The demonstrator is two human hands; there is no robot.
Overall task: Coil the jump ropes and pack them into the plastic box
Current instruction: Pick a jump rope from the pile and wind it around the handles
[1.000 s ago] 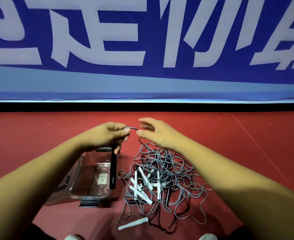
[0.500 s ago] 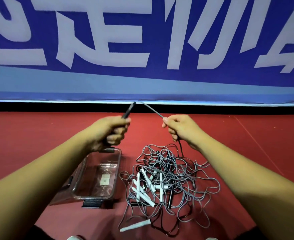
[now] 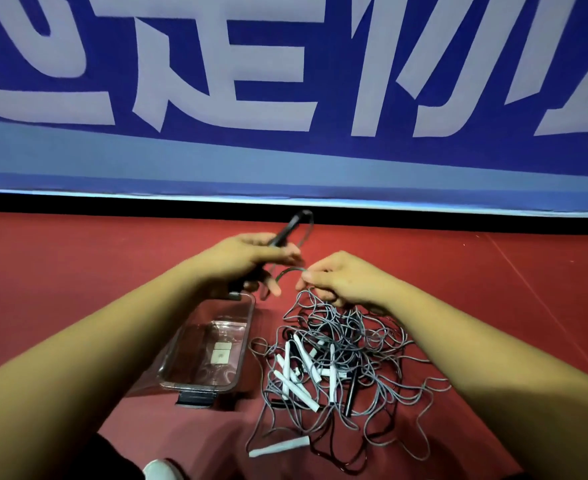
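A tangled heap of grey jump ropes [image 3: 341, 368] with several white handles and a black one lies on the red floor. To its left stands the clear plastic box [image 3: 181, 348], open, with only a small white label inside. My left hand [image 3: 247, 258] grips a black handle [image 3: 287, 228] that points up and away, above the box's far end. The grey cord loops from the handle's tip down to my right hand [image 3: 341, 278], which pinches it just above the heap.
A blue banner [image 3: 285, 98] with large white characters stands along the far edge of the red floor [image 3: 78, 265]. A lone white handle [image 3: 278, 446] lies at the near side of the heap. A white shoe tip [image 3: 159, 471] shows at the bottom.
My hands have come closer together and lower. The cord, stretched taut between them before, now bends in a loop from the black handle to my right hand.
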